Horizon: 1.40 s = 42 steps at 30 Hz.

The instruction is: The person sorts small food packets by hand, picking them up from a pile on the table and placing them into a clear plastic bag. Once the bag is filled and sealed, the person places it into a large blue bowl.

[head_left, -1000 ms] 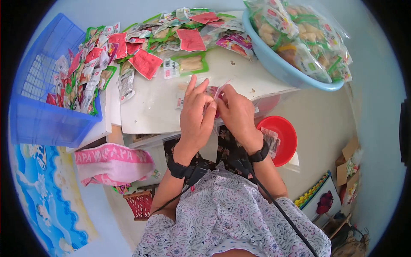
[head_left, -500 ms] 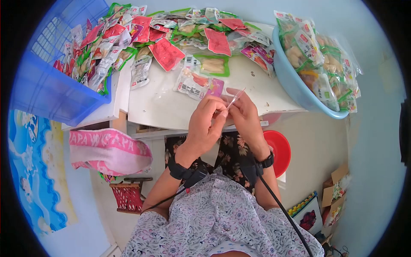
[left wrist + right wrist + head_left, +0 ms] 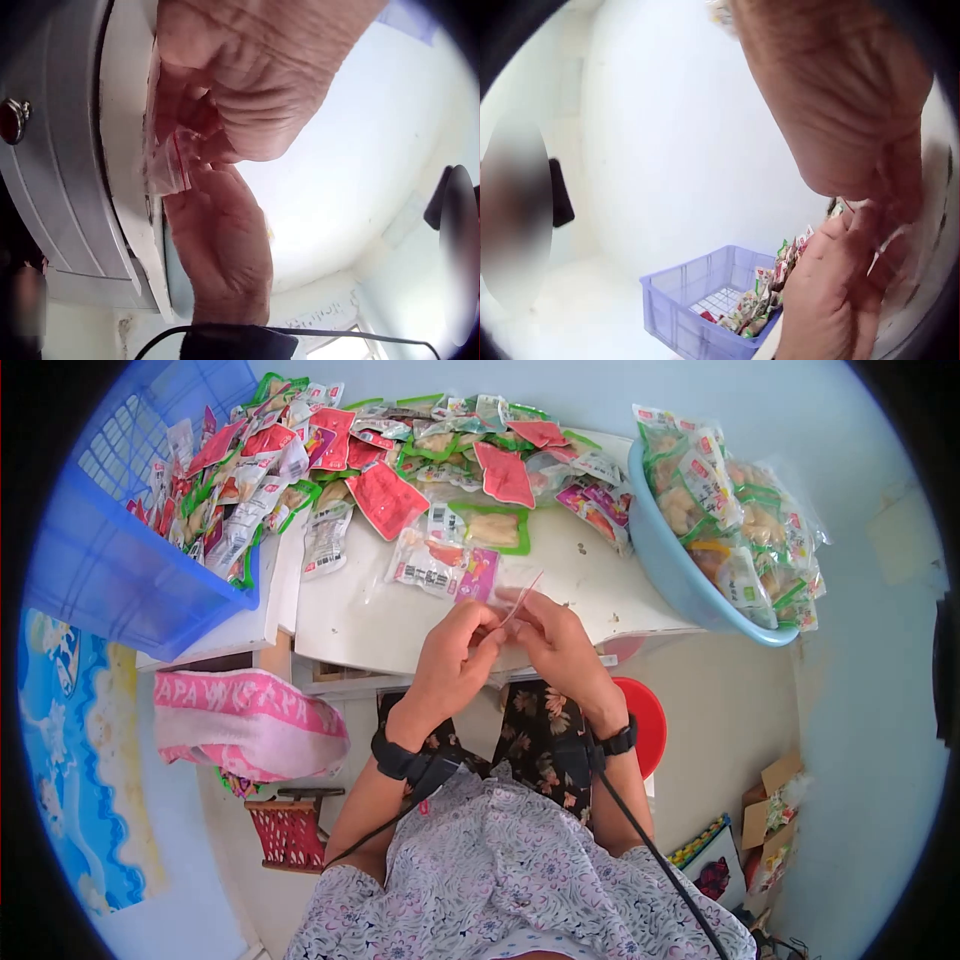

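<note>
Clear plastic bag [image 3: 520, 598], mostly hidden, both hands pinching

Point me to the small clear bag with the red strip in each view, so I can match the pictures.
Head: the clear bag sits centre, pinched between left hand and right hand above the table edge.
Left wrist: left of centre, between both hands.
Right wrist: lower right, only partly seen.
Shared landmark: the two hands meeting.

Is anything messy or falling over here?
Yes. The blue basket sits tipped on the table's left edge, with snack packets spilling from it across the top. The blue bowl hangs past the right edge, heaped with packets. Both hands pinch one small clear bag.
</note>
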Tool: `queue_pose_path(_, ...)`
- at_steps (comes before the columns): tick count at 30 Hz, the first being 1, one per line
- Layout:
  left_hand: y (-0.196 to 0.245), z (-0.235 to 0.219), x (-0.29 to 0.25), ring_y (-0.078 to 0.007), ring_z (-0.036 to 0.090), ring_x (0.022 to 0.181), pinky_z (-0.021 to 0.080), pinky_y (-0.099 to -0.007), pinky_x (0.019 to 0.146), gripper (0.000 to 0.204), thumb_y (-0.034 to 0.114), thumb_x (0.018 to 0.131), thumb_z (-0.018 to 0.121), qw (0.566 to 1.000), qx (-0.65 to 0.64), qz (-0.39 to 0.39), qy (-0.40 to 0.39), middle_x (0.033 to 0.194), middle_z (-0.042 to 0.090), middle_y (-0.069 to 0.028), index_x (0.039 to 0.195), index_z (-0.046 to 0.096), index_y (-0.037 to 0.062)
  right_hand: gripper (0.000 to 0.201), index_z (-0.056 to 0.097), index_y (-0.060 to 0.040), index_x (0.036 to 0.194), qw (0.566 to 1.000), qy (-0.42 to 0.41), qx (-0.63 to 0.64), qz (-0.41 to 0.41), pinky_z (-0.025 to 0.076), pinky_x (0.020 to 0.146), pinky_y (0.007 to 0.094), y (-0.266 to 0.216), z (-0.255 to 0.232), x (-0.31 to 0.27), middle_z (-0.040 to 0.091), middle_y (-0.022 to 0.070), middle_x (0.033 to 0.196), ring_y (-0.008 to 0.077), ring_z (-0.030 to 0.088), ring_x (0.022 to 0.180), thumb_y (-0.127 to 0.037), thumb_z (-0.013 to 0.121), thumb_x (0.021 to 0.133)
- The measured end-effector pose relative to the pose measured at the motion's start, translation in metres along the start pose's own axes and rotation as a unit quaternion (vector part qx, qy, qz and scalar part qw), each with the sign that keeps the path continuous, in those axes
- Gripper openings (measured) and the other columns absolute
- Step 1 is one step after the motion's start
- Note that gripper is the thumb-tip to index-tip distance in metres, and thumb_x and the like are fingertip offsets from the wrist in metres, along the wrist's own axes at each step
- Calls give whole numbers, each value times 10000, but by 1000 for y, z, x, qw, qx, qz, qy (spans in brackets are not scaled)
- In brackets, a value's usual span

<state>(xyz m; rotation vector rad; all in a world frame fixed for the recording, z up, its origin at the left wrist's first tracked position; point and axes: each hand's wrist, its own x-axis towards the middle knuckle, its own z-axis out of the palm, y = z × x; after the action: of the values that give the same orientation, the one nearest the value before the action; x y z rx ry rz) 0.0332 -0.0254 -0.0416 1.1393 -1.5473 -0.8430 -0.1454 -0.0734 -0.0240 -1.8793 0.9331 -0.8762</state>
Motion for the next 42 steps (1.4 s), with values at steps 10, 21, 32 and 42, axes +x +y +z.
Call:
queue_pose_path(10,-5,-8,2,-92,612,790,517,-259,705,62,13,977,649,996,-79,-40,2,923,632,-39,1012,607,-16,134,671,13,1054,989,76,-128,-4,529,642,316,-33,-52,65,694,97,807,184,682,713,-93,617,994)
queue_pose_path(21,-12,-8,-1,-179,649,771,549,-308,714,103,18,933,679,1000,-24,5,3,909,654,-89,990,596,-5,168,703,-50,1060,921,17,-367,-126,554,755,443,-9,-13,121,728,154,945,362,707,896,-135,664,921)
queue_pose_path(32,-11,-11,-2,-195,654,770,551,-316,711,107,15,918,677,999,-45,19,-12,909,643,-88,974,587,1,420,638,-95,1248,889,-43,-444,-103,551,831,481,11,-11,126,696,123,1179,363,678,1033,-210,731,855)
queue_pose_path(42,-14,-9,-3,-191,658,764,552,-318,699,115,7,916,679,999,-38,35,-11,899,641,-90,972,578,4,259,669,-59,1025,852,-99,-500,-119,550,775,490,-1,-12,133,696,143,1014,367,687,964,-211,728,823)
